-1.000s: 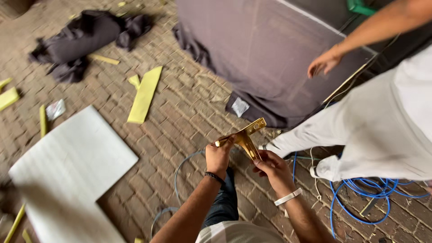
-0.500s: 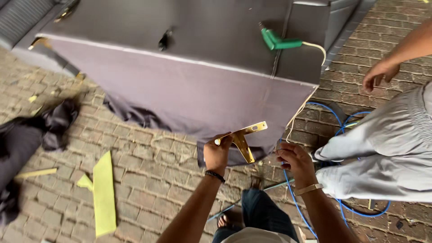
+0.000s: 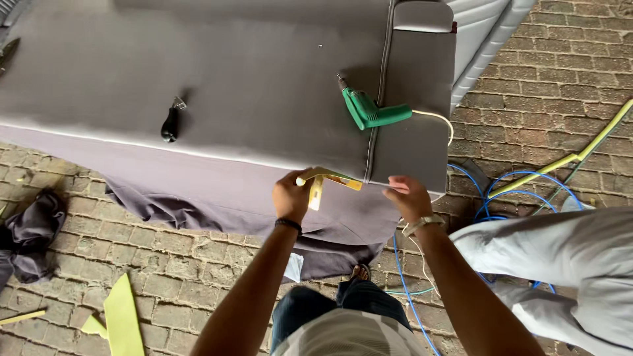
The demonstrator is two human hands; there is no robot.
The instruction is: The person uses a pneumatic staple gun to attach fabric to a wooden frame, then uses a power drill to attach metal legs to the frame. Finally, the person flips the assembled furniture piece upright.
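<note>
**Grip on gold bracket at lower edge of upturned sofa**

Left-hand grip (image 3: 293, 196) is closed around one end of a gold-coloured, polished metal bracket with angled arms (image 3: 324, 182), fingers wrapped over the top so the piece projects to the right and lies against the fabric. It sits at the near edge of the grey fabric-covered sofa base (image 3: 250, 86), just left of the piped seam. Holding it by the end leaves the flat arm free to rest flush on the cloth; that reading is a judgement.

Right hand (image 3: 407, 197) holds nothing: fingers are loosely curled with the tips touching the grey panel just right of the seam, apparently steadying it.

Further out, a green plastic power drill with a pale cord (image 3: 369, 111) lies on the fabric across the seam, near both hands. A black-handled hand tool with a small metal tip (image 3: 171, 123) rests well to the left on the same surface. Loose grey cloth hangs in folds below the edge.

Floor is rough brick paving (image 3: 547, 72). Blue hose coils (image 3: 514, 191) lie at right, beside another person's white-trousered leg (image 3: 573, 257). Yellow-green foam offcuts (image 3: 122, 316) and a crumpled dark cloth (image 3: 33, 234) lie at left.
</note>
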